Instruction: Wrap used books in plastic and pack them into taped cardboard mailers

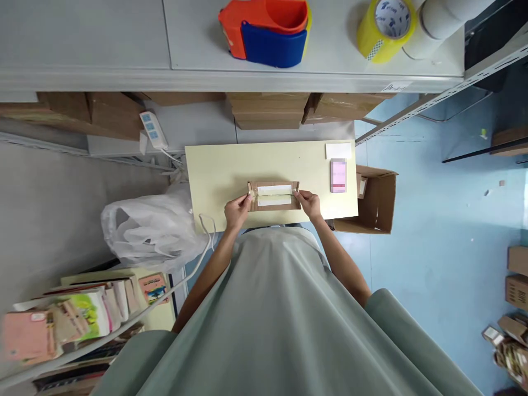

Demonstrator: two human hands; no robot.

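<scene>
Nearest my head camera spreads a grey-green garment (284, 308); beyond its edge, both hands grasp a small cardboard box (274, 196). I have the left hand (238, 212) pinching its left end and the right hand (309, 203) its right end, so the box lies squarely between them, long axis running hand to hand, neither one nearer. Two white strips follow that axis. It's over the near part of a cream tabletop (214, 165); I can't tell whether it touches. Farther right sit a pink pack (339, 176) and, just beyond, a white card (338, 151). Farthest, a shelf (193, 38) bears a yellow tape roll (386, 33).
</scene>
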